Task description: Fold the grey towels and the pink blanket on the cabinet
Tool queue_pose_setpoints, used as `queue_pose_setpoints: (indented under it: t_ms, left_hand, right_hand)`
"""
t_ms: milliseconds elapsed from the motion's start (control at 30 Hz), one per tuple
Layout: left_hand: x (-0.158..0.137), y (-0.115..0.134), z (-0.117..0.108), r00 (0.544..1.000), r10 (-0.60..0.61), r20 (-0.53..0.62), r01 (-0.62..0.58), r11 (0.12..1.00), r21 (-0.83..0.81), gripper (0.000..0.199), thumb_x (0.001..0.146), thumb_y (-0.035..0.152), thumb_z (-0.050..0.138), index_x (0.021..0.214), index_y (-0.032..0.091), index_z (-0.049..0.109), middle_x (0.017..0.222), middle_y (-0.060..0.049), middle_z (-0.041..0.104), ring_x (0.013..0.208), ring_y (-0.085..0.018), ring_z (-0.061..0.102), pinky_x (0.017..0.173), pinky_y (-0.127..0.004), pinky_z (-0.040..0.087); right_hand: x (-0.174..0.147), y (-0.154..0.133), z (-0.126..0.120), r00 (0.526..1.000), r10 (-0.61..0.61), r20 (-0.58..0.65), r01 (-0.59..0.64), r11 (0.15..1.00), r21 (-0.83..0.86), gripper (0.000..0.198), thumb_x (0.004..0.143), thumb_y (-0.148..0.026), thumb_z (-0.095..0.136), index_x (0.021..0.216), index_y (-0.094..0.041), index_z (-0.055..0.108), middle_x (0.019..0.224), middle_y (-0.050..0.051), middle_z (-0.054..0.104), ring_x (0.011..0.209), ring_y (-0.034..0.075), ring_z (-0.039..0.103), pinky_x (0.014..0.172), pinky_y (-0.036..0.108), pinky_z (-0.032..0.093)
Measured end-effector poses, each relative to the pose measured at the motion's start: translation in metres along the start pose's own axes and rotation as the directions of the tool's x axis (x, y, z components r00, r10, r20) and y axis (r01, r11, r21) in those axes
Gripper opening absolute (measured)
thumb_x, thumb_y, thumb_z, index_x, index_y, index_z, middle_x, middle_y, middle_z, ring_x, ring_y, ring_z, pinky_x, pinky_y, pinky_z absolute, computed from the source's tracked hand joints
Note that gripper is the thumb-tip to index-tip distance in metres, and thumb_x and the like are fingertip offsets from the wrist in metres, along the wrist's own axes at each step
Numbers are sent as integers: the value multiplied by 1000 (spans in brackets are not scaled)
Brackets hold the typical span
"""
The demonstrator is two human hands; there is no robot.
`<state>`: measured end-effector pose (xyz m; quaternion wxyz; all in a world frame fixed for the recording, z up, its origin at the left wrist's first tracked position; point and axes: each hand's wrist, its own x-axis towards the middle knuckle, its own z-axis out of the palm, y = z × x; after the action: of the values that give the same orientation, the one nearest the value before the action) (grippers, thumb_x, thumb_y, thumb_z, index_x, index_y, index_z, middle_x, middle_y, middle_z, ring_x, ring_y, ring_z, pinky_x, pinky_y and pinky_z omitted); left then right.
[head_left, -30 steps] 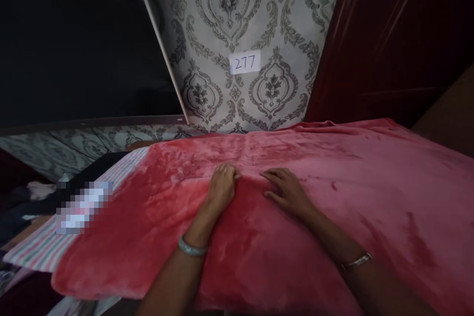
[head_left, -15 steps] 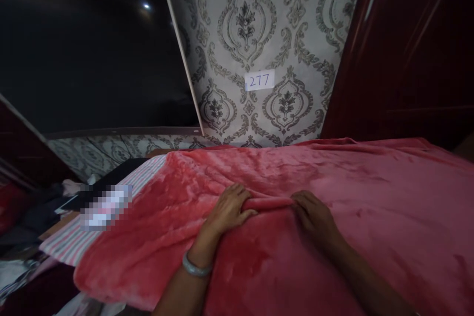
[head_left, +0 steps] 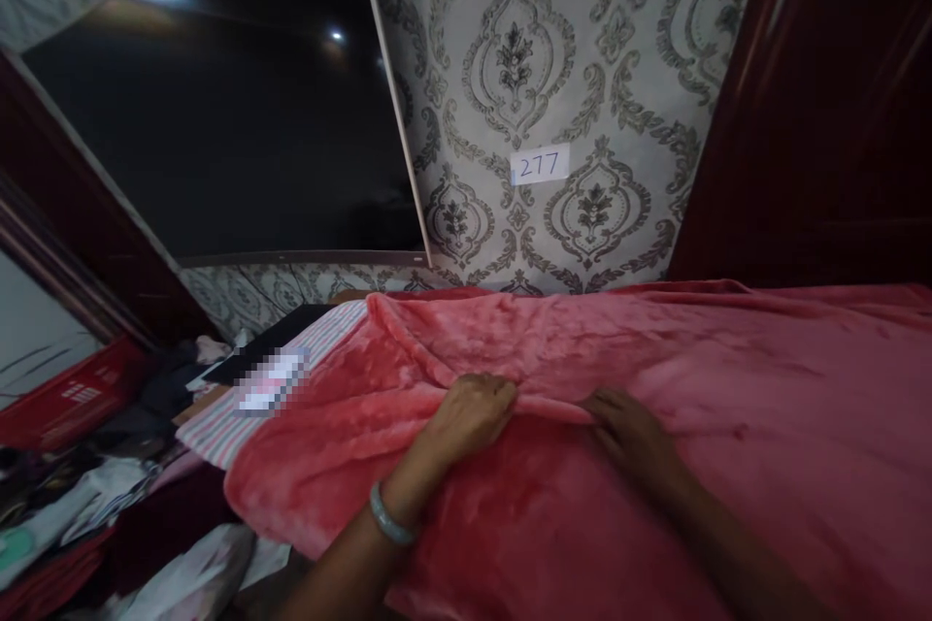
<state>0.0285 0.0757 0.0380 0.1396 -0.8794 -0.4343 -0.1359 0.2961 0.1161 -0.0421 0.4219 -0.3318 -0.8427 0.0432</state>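
Note:
A plush coral-red blanket [head_left: 793, 388] lies spread across the surface before me, with a raised fold running between my hands. My left hand [head_left: 477, 412], a pale bangle on its wrist, is closed round that fold. To its right, my right hand [head_left: 630, 427] pinches the other end of the same fold, its fingertips partly sunk in the plush. Under the blanket's left edge shows a striped cloth [head_left: 211, 437], and a small blurred-out item [head_left: 273, 383] rests on it.
A large dark television screen [head_left: 254, 116] stands at the back left against patterned wallpaper [head_left: 618, 116] bearing a paper marked 277 [head_left: 540, 164]. Dark red wood panelling [head_left: 815, 136] rises at the right. Clothes and bags [head_left: 196, 572] are heaped low at the left, near a red box [head_left: 73, 398].
My left hand has closed over the fold, its thumb no longer stretched out. My right hand keeps its grip. The view has swung left, showing more of the heap there.

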Motion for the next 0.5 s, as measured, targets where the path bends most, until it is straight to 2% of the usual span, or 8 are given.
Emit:
queue_pose_setpoints:
  t_ms: [133, 233, 367, 500]
  left_hand:
    - [-12, 27, -13, 998, 45, 38, -48, 996, 71, 16, 101, 24, 46, 93, 20, 60, 84, -6, 67, 73, -22, 65, 63, -35, 46]
    - [-23, 47, -23, 999, 35, 35, -36, 999, 40, 17, 102, 30, 47, 96, 21, 60, 89, -7, 69, 78, -23, 65, 64, -37, 48]
    - [-37, 59, -34, 998, 46, 40, -41, 993, -109, 19, 99, 39, 56, 103, 21, 60, 102, -7, 70, 88, -24, 66, 73, -36, 50]
    - [-50, 43, -33, 995, 27, 93, 0, 960, -279, 20, 100, 36, 53, 96, 20, 64, 101, -7, 69, 91, -22, 65, 82, -35, 50]
  right_hand:
    - [4, -6, -14, 986, -115, -122, 109, 993, -54, 32, 86, -7, 43, 96, -22, 70, 85, 5, 66, 81, 19, 62, 70, 31, 51]
    - [3, -15, -33, 967, -180, -182, 160, 979, -123, 33, 88, -8, 41, 98, -23, 69, 86, 5, 68, 80, 19, 65, 69, 30, 53]
    - [-23, -16, -57, 987, -140, -79, 127, 980, -150, 34, 92, -16, 42, 104, -27, 71, 92, 6, 70, 82, 22, 67, 68, 33, 55]
    - [-64, -8, -63, 999, -50, 4, 50, 986, -160, 29, 93, -30, 48, 105, -31, 74, 98, 7, 73, 88, 27, 70, 73, 40, 59]
